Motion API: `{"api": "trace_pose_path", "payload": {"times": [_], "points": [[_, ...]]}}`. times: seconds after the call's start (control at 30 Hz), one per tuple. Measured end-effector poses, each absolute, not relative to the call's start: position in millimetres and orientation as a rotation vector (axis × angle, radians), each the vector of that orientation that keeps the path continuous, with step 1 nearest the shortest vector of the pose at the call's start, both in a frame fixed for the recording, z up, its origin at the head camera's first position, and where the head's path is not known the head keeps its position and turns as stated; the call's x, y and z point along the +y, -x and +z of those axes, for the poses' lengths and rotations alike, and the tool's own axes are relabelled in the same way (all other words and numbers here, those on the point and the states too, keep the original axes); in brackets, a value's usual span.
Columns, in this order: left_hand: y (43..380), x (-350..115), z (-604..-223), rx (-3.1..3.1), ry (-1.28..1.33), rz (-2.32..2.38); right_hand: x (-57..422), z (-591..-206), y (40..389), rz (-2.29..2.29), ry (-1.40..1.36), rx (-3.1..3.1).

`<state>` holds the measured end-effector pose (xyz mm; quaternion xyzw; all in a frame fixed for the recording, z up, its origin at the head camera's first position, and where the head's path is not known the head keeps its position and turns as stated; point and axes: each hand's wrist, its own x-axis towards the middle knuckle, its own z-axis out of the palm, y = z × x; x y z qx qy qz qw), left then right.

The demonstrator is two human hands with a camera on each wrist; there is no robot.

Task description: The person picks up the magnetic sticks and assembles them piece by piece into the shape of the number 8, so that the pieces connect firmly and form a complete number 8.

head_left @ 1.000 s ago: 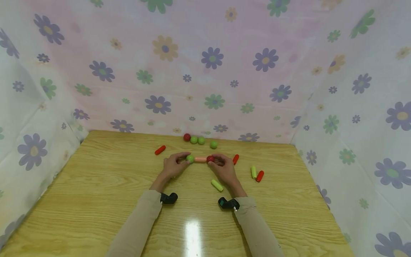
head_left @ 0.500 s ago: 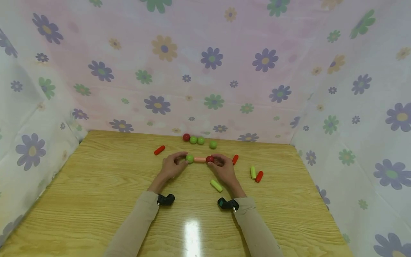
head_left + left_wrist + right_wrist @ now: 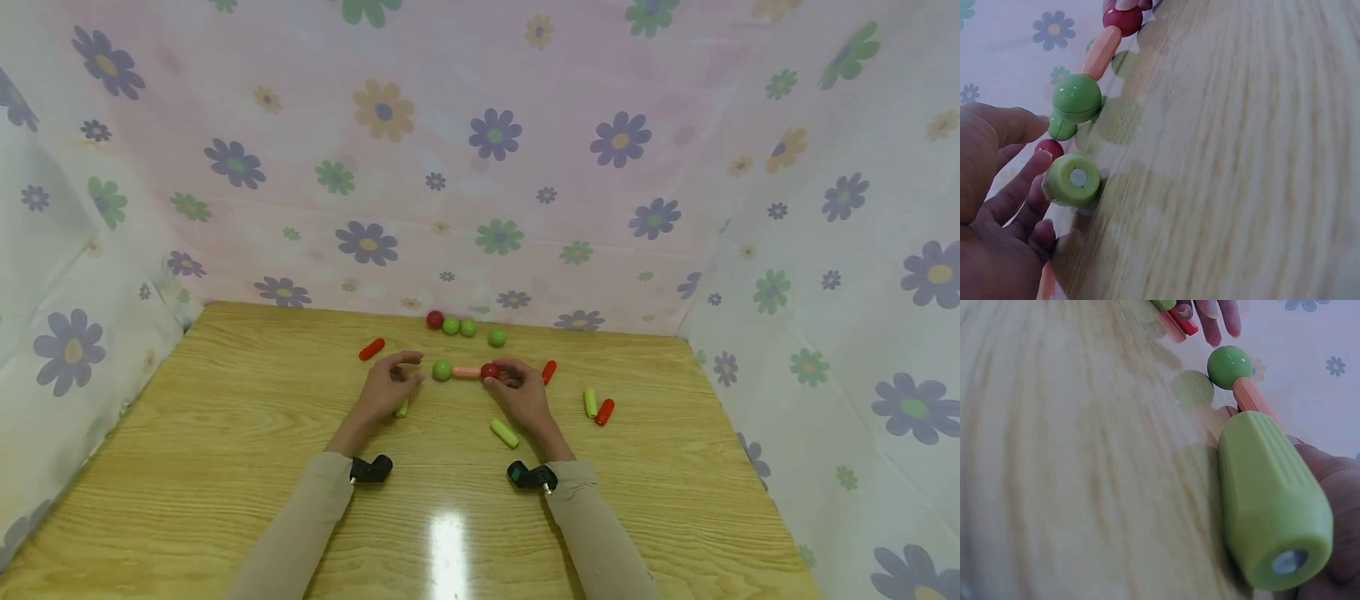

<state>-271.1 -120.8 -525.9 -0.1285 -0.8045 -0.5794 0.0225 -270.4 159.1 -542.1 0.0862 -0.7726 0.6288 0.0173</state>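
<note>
The assembly lies on the wood-grain table [image 3: 187,467] between the two hands: a green ball [image 3: 442,370], a peach rod [image 3: 466,372] and a red ball [image 3: 489,372], joined in line. The right hand [image 3: 522,392] pinches the red ball between thumb and fingers. The left hand [image 3: 384,387] has its thumb and index finger spread, near the green ball but apart from it. A light-green rod [image 3: 402,408] lies beside the left hand; contact cannot be determined. A second light-green rod [image 3: 505,433] lies on the near side of the assembly, beside the right hand.

The left wrist view shows a silver end disc [image 3: 1078,177] on the first rod, not discernible from the head. In the right wrist view, the second rod hides most of the red ball.
</note>
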Motion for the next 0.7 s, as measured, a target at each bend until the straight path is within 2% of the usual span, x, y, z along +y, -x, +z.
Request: {"api": "trace_pose_path", "payload": {"times": [0.33, 0.5, 0.7], "points": [[252.3, -140.8, -513.7, -2.631, 0.252, -1.675, 154.0, -520.0, 259.1, 1.862, -0.306, -2.444], [239.6, -148.8, -505.0, -2.754, 0.116, -1.632, 157.4, -540.4, 270.4, 1.880, -0.287, -2.433], [230.8, -143.9, -504.1, -2.783, 0.058, -1.752, 157.9, -540.3, 268.6, 1.924, -0.262, -2.419]]}}
